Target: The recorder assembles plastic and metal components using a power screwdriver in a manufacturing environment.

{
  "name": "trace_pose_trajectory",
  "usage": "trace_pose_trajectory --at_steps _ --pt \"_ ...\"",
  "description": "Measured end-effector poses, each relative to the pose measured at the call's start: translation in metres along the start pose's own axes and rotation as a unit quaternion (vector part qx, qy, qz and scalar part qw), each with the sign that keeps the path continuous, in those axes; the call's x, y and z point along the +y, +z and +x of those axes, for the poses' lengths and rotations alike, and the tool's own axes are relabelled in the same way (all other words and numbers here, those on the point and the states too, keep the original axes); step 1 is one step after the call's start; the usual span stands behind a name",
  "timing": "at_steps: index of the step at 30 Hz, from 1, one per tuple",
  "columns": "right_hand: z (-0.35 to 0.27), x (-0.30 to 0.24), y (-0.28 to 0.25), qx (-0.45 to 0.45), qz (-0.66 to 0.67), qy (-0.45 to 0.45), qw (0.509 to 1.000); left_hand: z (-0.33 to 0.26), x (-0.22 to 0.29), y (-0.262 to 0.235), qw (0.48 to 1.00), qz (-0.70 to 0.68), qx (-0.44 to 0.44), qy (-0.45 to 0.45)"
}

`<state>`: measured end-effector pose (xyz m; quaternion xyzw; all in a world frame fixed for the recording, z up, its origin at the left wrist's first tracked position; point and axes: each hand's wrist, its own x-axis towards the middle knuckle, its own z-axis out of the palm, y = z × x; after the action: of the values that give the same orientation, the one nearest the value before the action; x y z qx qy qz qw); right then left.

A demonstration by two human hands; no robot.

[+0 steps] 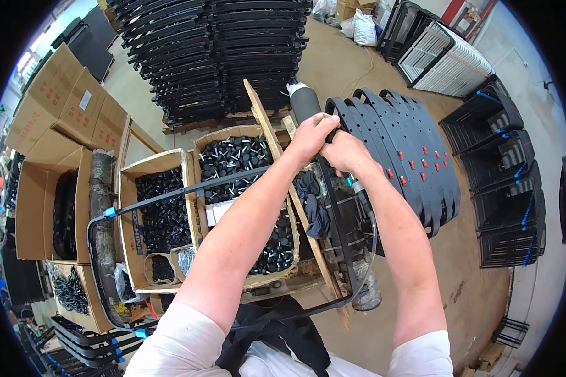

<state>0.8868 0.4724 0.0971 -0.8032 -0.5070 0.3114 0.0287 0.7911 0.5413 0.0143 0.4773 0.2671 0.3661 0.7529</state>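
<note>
A bent black metal tube frame (339,235) lies across the bench in front of me, with blue tape on its left-hand part. At its far right corner my two hands meet. My left hand (311,136) is closed with the thumb pressed forward on a small dark part, mostly hidden by the fingers. Beside it, my right hand (348,152) is closed around the frame's corner; its fingertips are partly hidden. Just beyond the hands is a black padded roller (305,102) with a white end. A pneumatic tool (361,193) with a hose sits below my right wrist.
Left of my arms stand wooden bins of black-headed bolts (233,157) and small black parts (160,201). A wooden strip (264,119) runs beside them. Curved black panels (383,138) with red pieces are stacked at right. Cardboard boxes (63,100) and stacked black frames (214,56) stand farther off.
</note>
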Motion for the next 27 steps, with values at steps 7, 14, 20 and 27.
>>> trace_pose_trajectory --at_steps 7,14,20,27 --pt "0.018 0.006 0.011 -0.035 0.118 0.002 0.992 -0.006 -0.004 -0.005 1.0 0.011 0.019 0.009" --pt "0.035 0.017 0.014 -0.016 0.125 -0.036 0.991 -0.008 -0.003 0.0 0.999 0.019 0.014 -0.023" --pt "0.018 0.0 0.006 -0.011 0.148 -0.046 0.988 0.0 -0.006 -0.006 1.0 -0.009 0.014 -0.003" --pt "-0.014 -0.018 -0.005 0.091 0.009 -0.085 0.992 -0.04 0.047 -0.002 0.997 0.011 0.032 0.074"
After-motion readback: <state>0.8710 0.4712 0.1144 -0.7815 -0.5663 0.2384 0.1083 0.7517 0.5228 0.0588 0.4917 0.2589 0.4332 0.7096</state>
